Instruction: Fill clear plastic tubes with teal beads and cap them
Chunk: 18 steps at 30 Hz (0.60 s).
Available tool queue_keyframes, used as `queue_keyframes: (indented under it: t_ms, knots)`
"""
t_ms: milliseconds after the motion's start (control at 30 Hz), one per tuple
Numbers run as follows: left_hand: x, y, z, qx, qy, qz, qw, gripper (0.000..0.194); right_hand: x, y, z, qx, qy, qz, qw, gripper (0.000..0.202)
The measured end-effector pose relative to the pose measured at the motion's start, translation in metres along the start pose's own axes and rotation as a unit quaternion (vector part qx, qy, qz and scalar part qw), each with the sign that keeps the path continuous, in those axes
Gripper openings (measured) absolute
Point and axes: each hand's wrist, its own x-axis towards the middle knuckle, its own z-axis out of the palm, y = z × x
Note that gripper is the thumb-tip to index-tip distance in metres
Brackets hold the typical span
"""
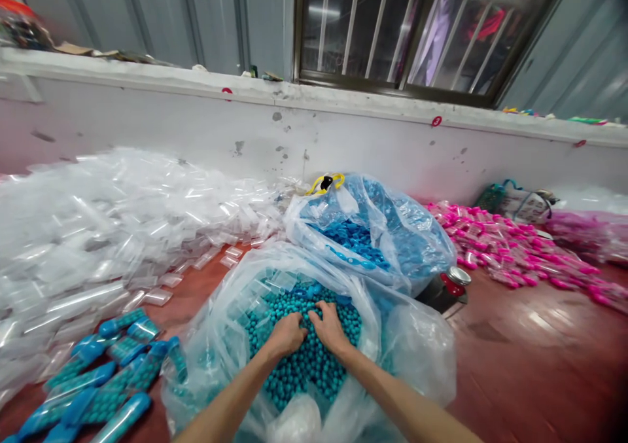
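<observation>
Both hands are over a translucent plastic bag (366, 299) full of small round teal beads (314, 371). My left hand (287, 334) has its fingers curled down at the beads; anything inside them is hidden. Close beside it, my right hand (330, 328) touches the beads with bent fingers that stand apart, and I make out nothing in it. Clear plastic tubes (262, 292) and some blue pieces (314, 291) lie on the beads just beyond the hands. At the front left, several bead-filled tubes with blue ends (112, 390) rest on the red surface.
A large heap of clear tubes (122, 233) spreads along the left. Behind the bead bag sits another bag (417, 240) with blue pieces. A jar with a silver lid (456, 279) stands to its right, near a pile of pink-ended tubes (515, 247). A white wall (196, 119) closes the back.
</observation>
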Motion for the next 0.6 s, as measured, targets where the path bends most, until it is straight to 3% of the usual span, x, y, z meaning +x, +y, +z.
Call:
queue_keyframes:
  t_ms: [133, 333, 467, 600]
  knots:
    - [-0.002, -0.002, 0.012, -0.142, -0.050, 0.020, 0.988, 0.013, -0.003, -0.004, -0.003, 0.027, -0.029, -0.039, 0.998, 0.024]
    - [-0.019, -0.007, 0.000, -0.318, -0.099, 0.011, 0.943, 0.033, 0.007, -0.011, -0.032, -0.003, -0.067, -0.089, 0.994, 0.019]
    - [-0.023, -0.013, -0.004, -0.465, -0.102, 0.014, 0.879, 0.043, 0.022, -0.029, -0.033, -0.169, -0.031, -0.142, 0.975, 0.020]
    - [-0.024, -0.019, -0.002, -0.521, -0.096, 0.016, 0.848, 0.041, 0.035, -0.040, -0.015, -0.267, -0.049, -0.167, 0.948, 0.017]
